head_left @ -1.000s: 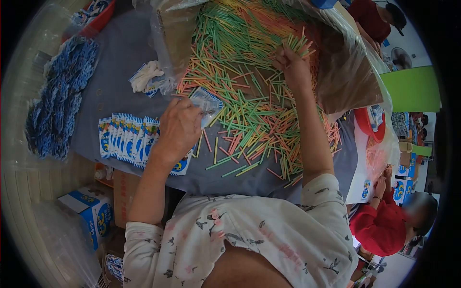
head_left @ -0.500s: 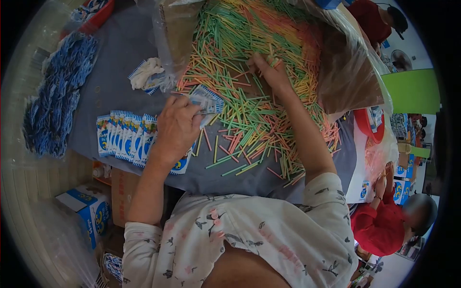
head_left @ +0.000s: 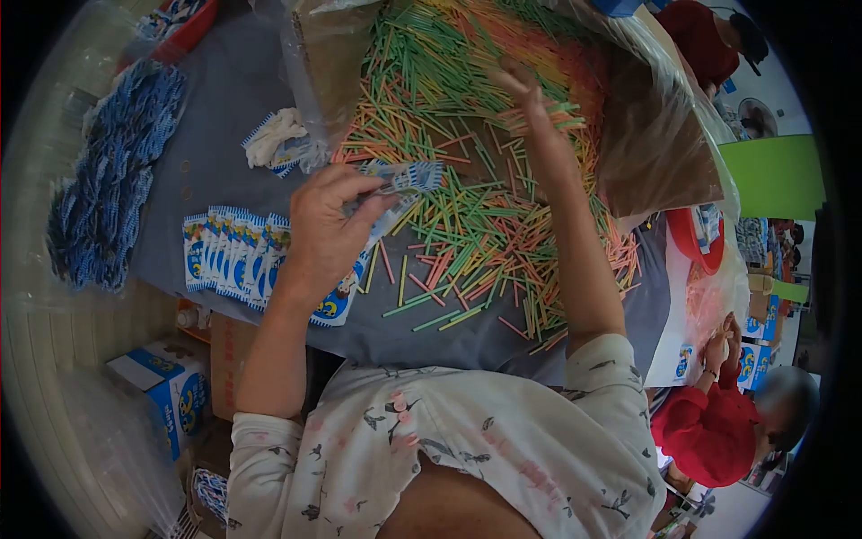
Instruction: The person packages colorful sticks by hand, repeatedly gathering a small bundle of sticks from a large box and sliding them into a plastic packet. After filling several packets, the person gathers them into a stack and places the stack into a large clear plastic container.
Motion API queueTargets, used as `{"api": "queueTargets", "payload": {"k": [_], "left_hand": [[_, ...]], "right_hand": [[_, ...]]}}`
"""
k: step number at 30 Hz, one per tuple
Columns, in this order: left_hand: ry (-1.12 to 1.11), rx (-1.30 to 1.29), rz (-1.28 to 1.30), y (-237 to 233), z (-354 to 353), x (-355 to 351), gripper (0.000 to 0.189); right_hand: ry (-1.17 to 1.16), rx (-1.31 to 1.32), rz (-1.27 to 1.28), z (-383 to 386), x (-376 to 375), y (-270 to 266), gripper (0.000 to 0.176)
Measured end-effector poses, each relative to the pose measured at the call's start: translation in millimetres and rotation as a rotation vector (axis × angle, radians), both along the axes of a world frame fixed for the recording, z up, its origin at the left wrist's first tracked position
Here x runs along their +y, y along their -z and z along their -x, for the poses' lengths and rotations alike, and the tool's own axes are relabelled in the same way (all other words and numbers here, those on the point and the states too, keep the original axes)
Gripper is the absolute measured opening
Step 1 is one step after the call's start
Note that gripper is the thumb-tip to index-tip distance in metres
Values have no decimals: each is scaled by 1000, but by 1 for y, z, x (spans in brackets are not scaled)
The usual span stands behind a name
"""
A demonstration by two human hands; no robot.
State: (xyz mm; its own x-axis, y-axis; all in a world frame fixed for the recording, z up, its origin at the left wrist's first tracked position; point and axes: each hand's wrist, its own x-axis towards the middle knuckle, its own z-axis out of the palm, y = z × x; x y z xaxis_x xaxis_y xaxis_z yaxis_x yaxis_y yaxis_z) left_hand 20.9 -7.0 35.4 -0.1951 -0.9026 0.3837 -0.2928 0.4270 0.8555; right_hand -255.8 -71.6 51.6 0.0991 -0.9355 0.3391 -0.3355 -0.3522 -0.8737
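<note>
Preferably, we'd pinch lightly, sparing the film: our left grip (head_left: 329,214) holds the packet (head_left: 417,175) near twelve o'clock; toward one, our right grip (head_left: 540,110) blurs over the sticks (head_left: 415,85), its hold unclear.

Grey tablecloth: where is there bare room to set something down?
Bare cloth lies between the red basin and the clear plastic; a narrower strip between the loose sticks and the shirt. Crowded: the middle, under sticks, and beside the left hand, with packets.

Left grip (head_left: 330,216) in a pinch, right arm (head_left: 582,242) farther forward, right grip (head_left: 532,103) edge-on, fingers (head_left: 514,79) extended
</note>
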Motion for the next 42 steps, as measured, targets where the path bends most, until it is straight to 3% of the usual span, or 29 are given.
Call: {"api": "queueTargets", "payload": {"k": [4,7,11,13,16,20,22,26,28,29,32,34,35,39,41,42], "left_hand": [[93,190,-139,0,30,-11,17],[148,233,-115,8,50,-20,19],[182,287,-124,12,68,-20,19],[187,366,-198,14,74,-18,18],[159,399,-320,14,79,-17,18],[181,376,-299,16,83,-19,19],[203,384,-290,13,84,-18,19],[237,357,-220,18,85,-21,20],[242,430,-140,21,88,-21,21],[242,432,-139,20,88,-21,21],[251,478,-267,17,83,-22,24],[284,667,-535,17,80,-22,26],[280,670,-532,16,79,-23,26],[315,687,-545,9,81,-23,27],[316,672,-512,7,80,-16,28],[322,627,-496,7,78,-8,30]], "right_hand": [[-166,-169,62,-16,17,-25,68],[-370,-61,136,-25,21,-29,68],[-300,181,165,-18,21,-31,68],[-312,-90,-167,-8,20,-22,66],[-372,-253,-189,1,21,-15,67],[-353,-231,-125,2,23,-19,68],[-344,10,-147,3,27,-30,67],[-381,70,-191,-2,19,-25,67],[-382,312,-166,-5,18,-31,61],[-382,314,-166,-4,17,-31,61],[-535,144,-70,-6,12,-36,60],[-401,-216,-86,-10,16,-38,64],[-379,-256,-25,-13,15,-39,67],[-336,-241,27,-24,19,-25,61],[-413,-141,-188,-29,30,-18,57],[-369,-157,-137,-34,34,-14,55]]}}
